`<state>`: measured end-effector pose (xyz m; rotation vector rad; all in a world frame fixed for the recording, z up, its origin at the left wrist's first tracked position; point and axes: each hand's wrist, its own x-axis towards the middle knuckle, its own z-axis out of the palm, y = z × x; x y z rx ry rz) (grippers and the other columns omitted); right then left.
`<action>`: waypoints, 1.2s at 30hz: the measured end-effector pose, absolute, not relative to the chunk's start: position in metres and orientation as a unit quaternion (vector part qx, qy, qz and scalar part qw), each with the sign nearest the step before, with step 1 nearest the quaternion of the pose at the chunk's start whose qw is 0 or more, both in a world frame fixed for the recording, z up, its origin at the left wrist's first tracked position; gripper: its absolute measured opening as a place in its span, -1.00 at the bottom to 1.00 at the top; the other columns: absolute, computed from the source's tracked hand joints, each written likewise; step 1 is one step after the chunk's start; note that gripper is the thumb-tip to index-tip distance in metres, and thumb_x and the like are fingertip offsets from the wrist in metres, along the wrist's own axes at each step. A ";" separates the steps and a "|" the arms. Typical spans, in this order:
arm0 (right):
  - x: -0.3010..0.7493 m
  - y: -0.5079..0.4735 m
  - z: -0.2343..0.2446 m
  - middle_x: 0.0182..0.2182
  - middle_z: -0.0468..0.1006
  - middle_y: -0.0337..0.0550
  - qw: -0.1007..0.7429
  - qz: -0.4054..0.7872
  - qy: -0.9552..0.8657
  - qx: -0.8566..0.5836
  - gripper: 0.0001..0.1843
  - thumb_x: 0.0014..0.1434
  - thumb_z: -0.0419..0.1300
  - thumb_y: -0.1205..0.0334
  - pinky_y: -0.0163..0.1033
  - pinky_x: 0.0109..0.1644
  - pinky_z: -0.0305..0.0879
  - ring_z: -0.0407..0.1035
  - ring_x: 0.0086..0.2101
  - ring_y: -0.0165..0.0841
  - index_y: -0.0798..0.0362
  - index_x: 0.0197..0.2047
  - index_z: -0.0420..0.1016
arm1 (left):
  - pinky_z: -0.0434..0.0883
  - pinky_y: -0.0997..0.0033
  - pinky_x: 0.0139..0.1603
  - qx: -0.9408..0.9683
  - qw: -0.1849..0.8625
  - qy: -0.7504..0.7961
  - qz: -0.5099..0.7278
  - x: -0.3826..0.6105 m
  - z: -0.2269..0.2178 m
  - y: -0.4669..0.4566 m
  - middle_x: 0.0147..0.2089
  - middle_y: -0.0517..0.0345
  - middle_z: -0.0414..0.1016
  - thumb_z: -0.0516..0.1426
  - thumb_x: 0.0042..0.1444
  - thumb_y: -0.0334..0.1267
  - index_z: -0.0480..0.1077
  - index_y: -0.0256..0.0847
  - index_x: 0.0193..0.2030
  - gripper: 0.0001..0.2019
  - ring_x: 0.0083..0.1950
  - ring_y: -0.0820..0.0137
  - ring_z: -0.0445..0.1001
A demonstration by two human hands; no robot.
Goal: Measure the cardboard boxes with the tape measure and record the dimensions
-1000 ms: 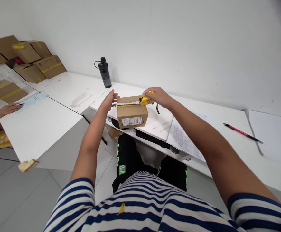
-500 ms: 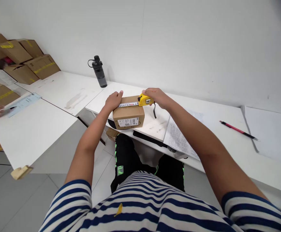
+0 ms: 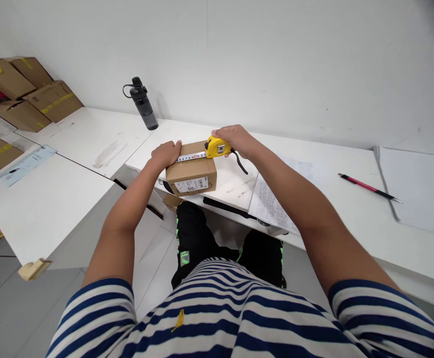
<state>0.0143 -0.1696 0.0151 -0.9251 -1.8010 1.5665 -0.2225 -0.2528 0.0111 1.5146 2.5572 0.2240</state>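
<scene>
I see a small cardboard box (image 3: 191, 171) standing near the front edge of the white desk (image 3: 332, 209), at about 12 o'clock from my chest, with a white barcode label on its near face. My left hand (image 3: 166, 153) is closed over the box's top left edge, fingers curled down onto it, pinning the free end of the tape blade (image 3: 191, 157) there. My right hand (image 3: 234, 140) is wrapped around the yellow tape measure (image 3: 216, 147), which sits at the box's top right corner. The blade runs flat along the top of the box between the two hands, its printed numbers facing up. A black wrist strap (image 3: 240, 163) hangs from the case down toward 5 o'clock onto the desk.

At 2 o'clock from the box lies a sheet of written paper (image 3: 272, 204), partly under my right forearm. Farther out at 3 o'clock a red pencil (image 3: 368, 187) rests on the desk. At 10 o'clock a dark water bottle (image 3: 141, 103) stands upright close to the wall. Well off at 9 o'clock, stacked cardboard cartons (image 3: 34, 97) with yellow tape sit at the far end of the adjoining table.
</scene>
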 end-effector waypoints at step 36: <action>0.080 -0.140 -0.005 -0.42 0.54 -0.14 0.350 0.555 -0.659 -0.367 -0.41 0.01 0.42 -0.41 -0.25 -0.54 0.22 0.40 -0.38 -0.28 -0.04 -0.45 0.43 | 0.40 -0.02 0.19 0.550 0.088 0.824 0.104 -0.199 0.010 -0.228 0.14 -0.37 0.61 -0.17 0.38 0.27 0.58 -0.23 -0.09 -0.32 0.20 -0.19 0.53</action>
